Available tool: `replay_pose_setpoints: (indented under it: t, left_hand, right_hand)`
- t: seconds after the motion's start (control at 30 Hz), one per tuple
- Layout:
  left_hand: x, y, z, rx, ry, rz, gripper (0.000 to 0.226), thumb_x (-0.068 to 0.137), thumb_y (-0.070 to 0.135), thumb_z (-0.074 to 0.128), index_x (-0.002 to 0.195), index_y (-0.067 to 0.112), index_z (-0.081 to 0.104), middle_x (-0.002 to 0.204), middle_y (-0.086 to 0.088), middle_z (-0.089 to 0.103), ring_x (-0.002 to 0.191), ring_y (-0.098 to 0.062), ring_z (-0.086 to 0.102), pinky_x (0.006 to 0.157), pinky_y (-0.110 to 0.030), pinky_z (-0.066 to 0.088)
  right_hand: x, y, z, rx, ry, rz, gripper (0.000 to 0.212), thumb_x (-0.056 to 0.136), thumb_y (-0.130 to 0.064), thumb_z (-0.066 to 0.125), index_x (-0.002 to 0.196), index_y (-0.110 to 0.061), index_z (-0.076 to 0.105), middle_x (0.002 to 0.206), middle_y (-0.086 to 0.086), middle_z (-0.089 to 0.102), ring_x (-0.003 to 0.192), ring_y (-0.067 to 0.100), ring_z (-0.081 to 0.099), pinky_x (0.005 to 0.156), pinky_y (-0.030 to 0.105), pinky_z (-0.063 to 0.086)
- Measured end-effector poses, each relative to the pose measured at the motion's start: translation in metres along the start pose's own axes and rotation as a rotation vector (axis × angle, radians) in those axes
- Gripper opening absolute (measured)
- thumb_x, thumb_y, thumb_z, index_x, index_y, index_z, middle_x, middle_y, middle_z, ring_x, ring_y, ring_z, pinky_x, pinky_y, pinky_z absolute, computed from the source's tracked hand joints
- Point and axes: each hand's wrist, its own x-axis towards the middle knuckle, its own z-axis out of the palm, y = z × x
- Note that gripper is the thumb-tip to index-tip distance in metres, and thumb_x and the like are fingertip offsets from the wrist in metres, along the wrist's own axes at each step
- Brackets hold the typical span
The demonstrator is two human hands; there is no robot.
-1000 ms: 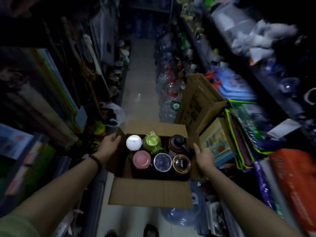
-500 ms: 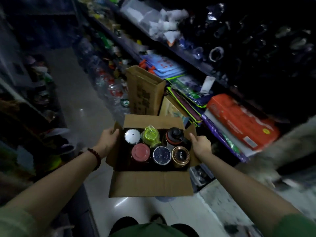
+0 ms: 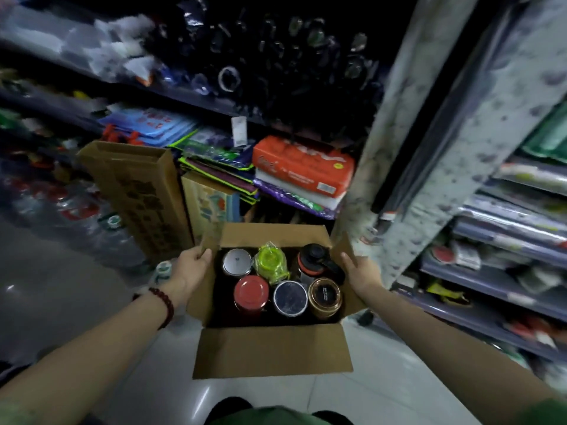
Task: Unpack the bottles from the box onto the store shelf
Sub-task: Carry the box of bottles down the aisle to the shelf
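Left hand: the left hand (image 3: 191,266) is pressing flat against the left wall of the box (image 3: 271,352), thumb hooking over the side flap, fingers curling onto the cardboard; it is clamping the box, not any bottle.
Right hand: the right hand (image 3: 362,271) is bracing the opposite wall just under the right flap, palm in, fingers stretching along the card. The two hands are squeezing the box between them in mid-air above the floor (image 3: 92,317).
Box: all four flaps are standing open, the near one hanging toward the person. Judging by the load, it is likely carrying real weight, and the cardboard sides may be bowing under a side squeeze; a hand under the base would be safer.
Bottles: six are standing upright in two rows inside the box, none unpacked yet. Back row: a silver-capped bottle (image 3: 237,261), a lime-green bottle (image 3: 271,262) in crinkly plastic wrap, a black sports bottle (image 3: 316,260). Front row: a red-lidded bottle (image 3: 251,292), a dark-lidded bottle (image 3: 290,297), a bronze-lidded bottle (image 3: 325,294).
Handling: they are looking rigid and probably smooth-walled; the wrapped one may be slippery. Packed touching, each is best taken by the lid or neck and lifted straight up.
Shelf: the shelving (image 3: 491,302) to the right is sitting near the box, already crowded with goods; the target spot I cannot tell.
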Motion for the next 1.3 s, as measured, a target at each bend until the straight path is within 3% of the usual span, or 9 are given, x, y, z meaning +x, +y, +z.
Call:
replay_pose_setpoints:
  t: [0.13,0.3,0.4,0.5,0.67,0.83,1.0,1.13,1.3]
  left_hand:
    - [-0.016,0.024,0.051,0.09,-0.084,0.033,0.027,0.098,0.025,0.048,0.087,0.004,0.062,0.082,-0.012,0.06,0.082,-0.026,0.055,0.072,-0.032,0.037]
    - [-0.039,0.05,0.113,0.122,-0.216,0.102,0.027,0.099,0.025,0.045,0.074,0.02,0.056,0.071,-0.003,0.056,0.072,-0.023,0.053,0.067,-0.032,0.038]
    - [-0.057,0.063,0.152,0.17,-0.286,0.128,0.032,0.098,0.028,0.045,0.071,0.014,0.051,0.063,-0.005,0.049,0.061,-0.022,0.047,0.059,-0.031,0.034]
    - [-0.07,0.076,0.191,0.178,-0.346,0.129,0.031,0.096,0.03,0.047,0.077,0.008,0.056,0.068,-0.011,0.053,0.064,-0.024,0.051,0.062,-0.032,0.037]
    - [-0.09,0.098,0.257,0.225,-0.482,0.193,0.031,0.097,0.029,0.046,0.084,0.005,0.061,0.08,-0.02,0.063,0.075,-0.032,0.06,0.068,-0.034,0.043]
    - [-0.115,0.125,0.32,0.33,-0.593,0.302,0.033,0.099,0.02,0.042,0.069,0.008,0.05,0.062,-0.004,0.041,0.066,-0.028,0.044,0.058,-0.03,0.029]
    - [-0.119,0.15,0.386,0.424,-0.64,0.375,0.032,0.098,0.025,0.043,0.068,0.014,0.049,0.066,-0.004,0.046,0.072,-0.024,0.049,0.068,-0.031,0.035]
    - [-0.123,0.174,0.434,0.449,-0.691,0.451,0.039,0.098,0.023,0.041,0.061,0.016,0.033,0.057,-0.003,0.035,0.055,-0.021,0.037,0.055,-0.032,0.026]
    - [-0.126,0.203,0.486,0.443,-0.737,0.507,0.037,0.098,0.024,0.043,0.062,0.014,0.037,0.058,-0.005,0.039,0.055,-0.022,0.039,0.053,-0.031,0.025]
  right_hand:
    - [-0.013,0.052,-0.043,0.006,0.066,0.069,0.049,0.099,-0.042,0.045,0.063,-0.008,0.05,0.069,0.01,0.055,0.075,0.028,0.055,0.064,0.031,0.037]
    - [-0.033,0.109,-0.093,0.054,0.143,0.139,0.043,0.099,-0.04,0.046,0.078,-0.004,0.058,0.078,0.012,0.058,0.077,0.027,0.053,0.067,0.031,0.036]
    - [-0.049,0.144,-0.121,0.068,0.197,0.186,0.042,0.099,-0.038,0.046,0.088,-0.002,0.065,0.079,0.01,0.057,0.076,0.024,0.051,0.066,0.031,0.034]
    - [-0.064,0.176,-0.146,0.069,0.24,0.258,0.042,0.1,-0.039,0.045,0.085,-0.003,0.064,0.076,0.01,0.057,0.069,0.023,0.05,0.063,0.032,0.033]
    - [-0.087,0.228,-0.181,0.115,0.323,0.386,0.042,0.099,-0.041,0.046,0.089,-0.005,0.065,0.082,0.012,0.061,0.081,0.029,0.058,0.072,0.034,0.044]
    - [-0.105,0.267,-0.211,0.142,0.416,0.519,0.046,0.099,-0.037,0.048,0.061,-0.012,0.048,0.071,0.009,0.053,0.077,0.025,0.052,0.068,0.03,0.037]
    - [-0.102,0.297,-0.242,0.213,0.475,0.607,0.045,0.098,-0.038,0.05,0.089,0.004,0.065,0.083,0.013,0.064,0.075,0.027,0.058,0.066,0.033,0.044]
    - [-0.092,0.315,-0.269,0.26,0.545,0.64,0.041,0.097,-0.038,0.052,0.081,-0.002,0.064,0.076,0.01,0.062,0.063,0.018,0.058,0.053,0.028,0.043]
    - [-0.084,0.336,-0.298,0.246,0.631,0.699,0.048,0.097,-0.036,0.052,0.058,-0.009,0.049,0.059,0.004,0.048,0.053,0.014,0.045,0.048,0.026,0.032]
